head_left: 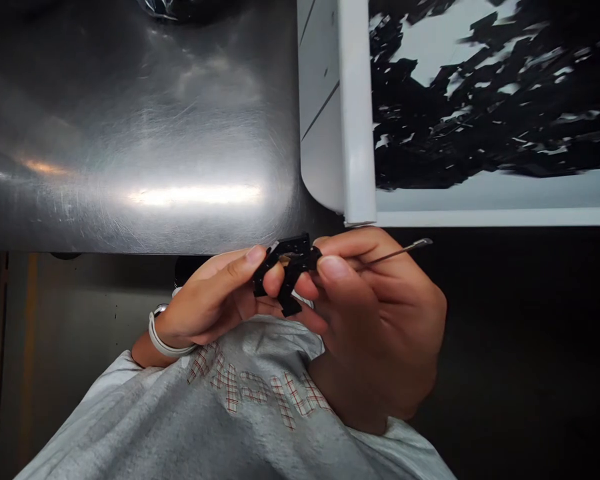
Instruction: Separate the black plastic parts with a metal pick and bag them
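Between my two hands, in front of my shirt, is a small black plastic part (295, 270) with an angled, branching shape. My left hand (220, 290) is closed on its left side, thumb on top. The thumb and forefinger of my right hand (380, 300) pinch the part's right end. A thin metal tool with a small flattened tip (403, 251) also lies in my right hand and sticks out to the right past the fingers. Its other end is hidden by the hand, so its exact kind does not show.
A scratched steel table (180, 133) lies ahead on the left. To the right, a white tray (359, 133) holds a heap of black plastic pieces (480, 127), partly blurred. At the top edge sits a dark shiny object (163, 8), cut off by the frame.
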Available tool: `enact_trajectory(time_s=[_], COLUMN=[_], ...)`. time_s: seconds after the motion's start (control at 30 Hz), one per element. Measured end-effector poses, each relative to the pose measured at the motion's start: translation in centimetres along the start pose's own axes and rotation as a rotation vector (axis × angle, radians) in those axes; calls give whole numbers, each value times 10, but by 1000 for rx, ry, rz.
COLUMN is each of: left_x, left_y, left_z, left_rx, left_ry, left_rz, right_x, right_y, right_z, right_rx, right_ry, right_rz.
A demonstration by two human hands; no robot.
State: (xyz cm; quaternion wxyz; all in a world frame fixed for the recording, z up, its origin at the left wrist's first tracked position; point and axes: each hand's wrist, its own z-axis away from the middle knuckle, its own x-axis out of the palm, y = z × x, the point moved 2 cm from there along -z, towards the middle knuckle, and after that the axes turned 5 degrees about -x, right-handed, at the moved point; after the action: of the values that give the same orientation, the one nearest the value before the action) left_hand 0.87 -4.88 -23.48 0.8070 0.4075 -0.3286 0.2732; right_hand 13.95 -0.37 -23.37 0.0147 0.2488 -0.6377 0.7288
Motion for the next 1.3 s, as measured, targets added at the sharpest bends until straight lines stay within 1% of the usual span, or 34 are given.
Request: enact_trajectory(time_s=[0.1,0.23,0.4,0.5,0.67,0.77,0.87,1.0,1.17,1.3], left_x=[0,0,0,1,0,0,0,-1,1,4], left_y=[-1,-3,-5,-4,0,0,-1,-2,-4,-3], left_z=[1,3,4,4,9,11,11,9,6,7], left_rx=[28,120,177,198,304,382,425,410,322,292], left_ry=[19,-22,-59,-58,-25,-60,-109,-116,-191,-137], left_rz=[-68,-138,-225,-280,-456,-499,-491,-474,-338,-342], right_x=[-1,1,2,1,0,-1,-3,-4,-3,-4], right_y=[1,2,2,0,4,7,10,11,11,9], right_z=[0,-1,0,1,4,4,2,-1,0,1], right_rx=[-14,-34,27,-25,-118,-159,-169,-114,-69,-66], right_ry=[0,-31,-53,-39,-89,-114,-139,-153,-62,-28], right_rz=[22,33,88,128,45,-20,-61,-117,-158,-147])
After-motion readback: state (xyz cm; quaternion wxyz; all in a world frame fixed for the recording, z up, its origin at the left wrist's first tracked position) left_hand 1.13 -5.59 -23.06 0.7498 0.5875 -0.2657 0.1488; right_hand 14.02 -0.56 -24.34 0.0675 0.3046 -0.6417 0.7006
